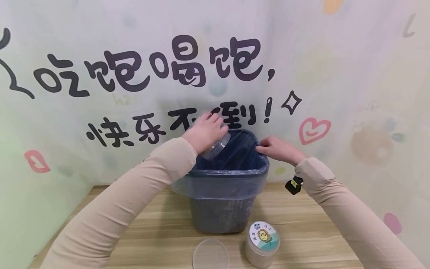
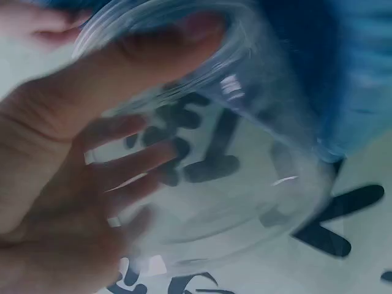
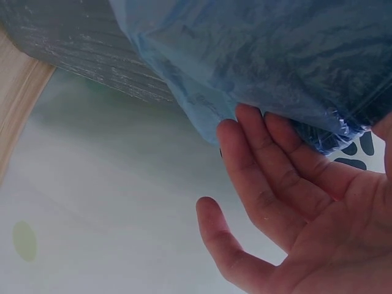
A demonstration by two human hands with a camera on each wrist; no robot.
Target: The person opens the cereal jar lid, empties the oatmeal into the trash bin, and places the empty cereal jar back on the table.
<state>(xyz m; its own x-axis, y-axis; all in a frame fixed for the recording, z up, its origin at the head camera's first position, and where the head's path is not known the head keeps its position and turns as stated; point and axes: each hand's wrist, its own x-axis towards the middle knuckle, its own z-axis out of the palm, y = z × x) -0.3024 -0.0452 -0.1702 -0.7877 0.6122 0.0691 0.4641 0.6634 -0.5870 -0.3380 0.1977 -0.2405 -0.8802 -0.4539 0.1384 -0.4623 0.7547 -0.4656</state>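
Note:
My left hand [image 1: 206,131] grips a clear plastic jar [image 1: 216,147] over the left side of a grey trash can [image 1: 221,213]. The jar is tilted, its ridged mouth lower and facing into the can. In the left wrist view, the thumb lies across the jar's mouth [image 2: 165,98] and the fingers show through its wall; nothing can be made out inside. A blue bin liner [image 1: 231,157] lines the can and folds over its rim. My right hand [image 1: 277,148] holds the right rim, thumb over the edge, fingers [image 3: 260,156] outside against the liner.
A round container with a sunflower label on its lid [image 1: 264,236] stands in front of the can on the wooden table [image 1: 151,224]. Beside it lies a translucent round lid [image 1: 210,254]. A wall with printed lettering [image 1: 188,61] rises right behind the can.

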